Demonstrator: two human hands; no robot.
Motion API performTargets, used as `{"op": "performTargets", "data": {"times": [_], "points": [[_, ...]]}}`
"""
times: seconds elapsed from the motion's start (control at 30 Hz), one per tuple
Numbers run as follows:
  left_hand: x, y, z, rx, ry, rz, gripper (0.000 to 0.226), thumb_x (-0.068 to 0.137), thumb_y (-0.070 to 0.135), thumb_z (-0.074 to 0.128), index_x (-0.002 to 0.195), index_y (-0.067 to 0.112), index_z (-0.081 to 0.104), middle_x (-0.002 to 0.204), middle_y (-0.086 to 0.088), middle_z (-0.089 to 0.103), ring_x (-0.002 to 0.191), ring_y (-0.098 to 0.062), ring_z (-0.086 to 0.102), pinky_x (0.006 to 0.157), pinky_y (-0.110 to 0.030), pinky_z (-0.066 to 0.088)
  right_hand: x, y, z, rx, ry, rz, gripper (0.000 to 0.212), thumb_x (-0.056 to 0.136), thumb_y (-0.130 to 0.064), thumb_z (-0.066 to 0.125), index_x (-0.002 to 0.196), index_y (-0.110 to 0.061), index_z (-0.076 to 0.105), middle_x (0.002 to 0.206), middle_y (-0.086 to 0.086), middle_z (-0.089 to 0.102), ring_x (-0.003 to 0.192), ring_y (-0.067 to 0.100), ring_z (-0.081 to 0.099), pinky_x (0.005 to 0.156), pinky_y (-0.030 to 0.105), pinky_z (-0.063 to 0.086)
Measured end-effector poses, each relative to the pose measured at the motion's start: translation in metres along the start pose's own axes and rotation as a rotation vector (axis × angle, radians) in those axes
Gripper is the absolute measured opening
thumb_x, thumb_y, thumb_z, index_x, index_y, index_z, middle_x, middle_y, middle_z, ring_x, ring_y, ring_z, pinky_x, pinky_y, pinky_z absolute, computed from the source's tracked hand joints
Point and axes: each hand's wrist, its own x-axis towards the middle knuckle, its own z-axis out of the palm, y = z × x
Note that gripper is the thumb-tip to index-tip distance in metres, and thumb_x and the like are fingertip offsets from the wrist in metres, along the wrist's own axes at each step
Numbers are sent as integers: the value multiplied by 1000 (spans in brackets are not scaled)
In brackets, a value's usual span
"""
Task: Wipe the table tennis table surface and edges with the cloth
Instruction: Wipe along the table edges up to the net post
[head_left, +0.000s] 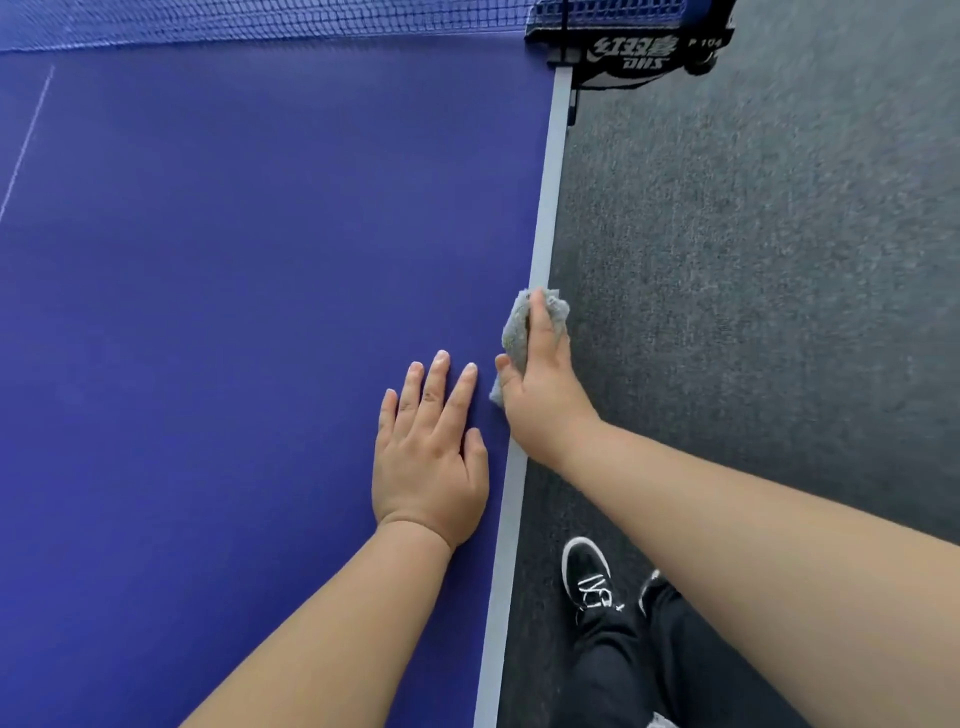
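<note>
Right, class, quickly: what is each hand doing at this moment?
Left hand: open, fingers straight, resting flat on the table.
Right hand: closed, holding the cloth against the table's edge.

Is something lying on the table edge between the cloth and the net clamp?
Nothing visible does. The right hand grips the cloth on the pale edge, which runs unbroken up to the net clamp. The left hand lies flat on the blue surface, beside that path.
</note>
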Motion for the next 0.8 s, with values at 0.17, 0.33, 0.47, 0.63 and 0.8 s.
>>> {"op": "performTargets", "data": {"times": [0.17,0.33,0.47,0.63,0.8], "points": [[0,0,3,-19,44,12,66,97,36,30,162,32,30,172,3,19,160,-23,13,130,-47,8,40,-16,-19,11,-7,18,78,109,-29,48,163,-42,-7,172,-1,-15,158,13,-2,112,19,5],[1,-1,6,-24,70,14,65,97,36,32,162,33,30,172,5,19,160,-22,13,130,-46,9,43,-20,-20,111,55,20,78,109,-27,49,164,-39,-5,173,1,-1,158,15,8,124,28,9],[1,-3,8,9,87,0,65,98,37,32,162,34,29,173,3,19,160,-25,10,130,-48,6,-22,4,5,175,-10,57,84,107,-32,51,161,-45,-13,173,-3,-2,158,13,9,118,24,13],[1,0,7,-2,88,-56,66,97,40,26,163,34,27,173,1,16,160,-25,9,130,-49,4,-50,14,6,134,-98,63,89,108,-31,51,160,-40,-20,173,-1,-8,159,14,2,128,36,9],[0,-3,9,-49,117,-50,67,96,41,27,163,35,29,173,3,17,160,-22,9,130,-47,3,21,-11,-18,93,-27,82,80,110,-37,44,163,-33,-16,174,2,-3,159,23,11,127,39,10]]}}
